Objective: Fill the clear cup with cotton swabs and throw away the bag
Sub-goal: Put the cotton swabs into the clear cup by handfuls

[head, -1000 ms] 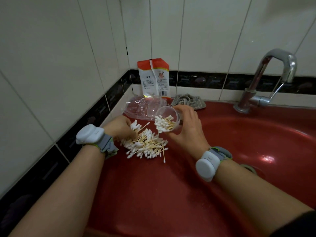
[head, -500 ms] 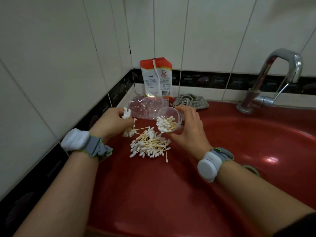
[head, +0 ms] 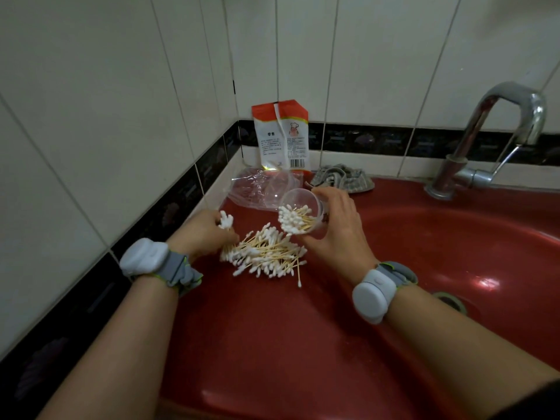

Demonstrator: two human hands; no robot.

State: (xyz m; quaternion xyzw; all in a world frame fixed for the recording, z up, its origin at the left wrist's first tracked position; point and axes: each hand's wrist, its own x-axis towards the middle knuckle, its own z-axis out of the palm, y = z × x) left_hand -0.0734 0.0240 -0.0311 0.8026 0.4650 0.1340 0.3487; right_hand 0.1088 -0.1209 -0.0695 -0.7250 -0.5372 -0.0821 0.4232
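Observation:
My right hand [head: 338,231] holds the clear cup [head: 301,213] tilted on its side, mouth toward the left, with a bunch of cotton swabs inside it. My left hand [head: 201,233] grips a small bundle of cotton swabs [head: 226,221], its fingers resting at the left edge of the loose swab pile [head: 266,256] on the red counter. The empty clear plastic bag [head: 257,189] lies crumpled behind the cup, against the corner.
A red and white packet [head: 280,134] leans upright on the back wall. A grey cloth [head: 344,178] lies next to it. The chrome tap [head: 491,137] stands at the right over the red basin [head: 454,253]. Tiled walls close off the left and back.
My left hand lifted a bundle of swabs off the pile, then came back down to the pile's left edge. The cup in my right hand stays tilted in place.

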